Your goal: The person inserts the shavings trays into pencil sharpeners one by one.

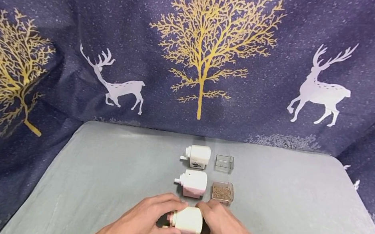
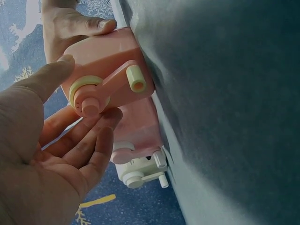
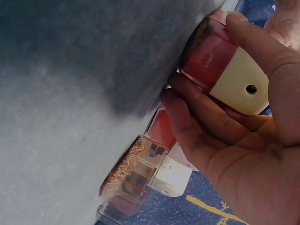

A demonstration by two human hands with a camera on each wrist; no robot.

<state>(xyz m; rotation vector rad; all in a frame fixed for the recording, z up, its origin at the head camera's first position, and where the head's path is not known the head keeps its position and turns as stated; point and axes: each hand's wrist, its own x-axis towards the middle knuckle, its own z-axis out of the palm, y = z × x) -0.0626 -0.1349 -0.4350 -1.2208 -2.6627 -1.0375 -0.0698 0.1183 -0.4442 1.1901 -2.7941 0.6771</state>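
Observation:
Both hands hold a pink and cream crank pencil sharpener (image 1: pixel 188 219) near the front of the table. My left hand (image 1: pixel 144 220) grips its crank end, thumb on one side and fingertips on the other. In the left wrist view the pink crank (image 2: pixel 110 77) and its yellow knob (image 2: pixel 136 78) show beside those fingers. The right hand (image 1: pixel 223 228) grips the opposite end, around the cream face with the pencil hole (image 3: pixel 251 89). A dark red see-through drawer (image 3: pixel 208 61) sits in the sharpener's lower part, with shavings visible inside.
Just behind stands a white and pink sharpener (image 1: pixel 196 181), and farther back a white one (image 1: pixel 200 155), both with cranks to the left. To their right lie a clear drawer of shavings (image 1: pixel 222 193) and another clear drawer (image 1: pixel 224 163). A deer-print cloth (image 1: pixel 245 121) hangs behind.

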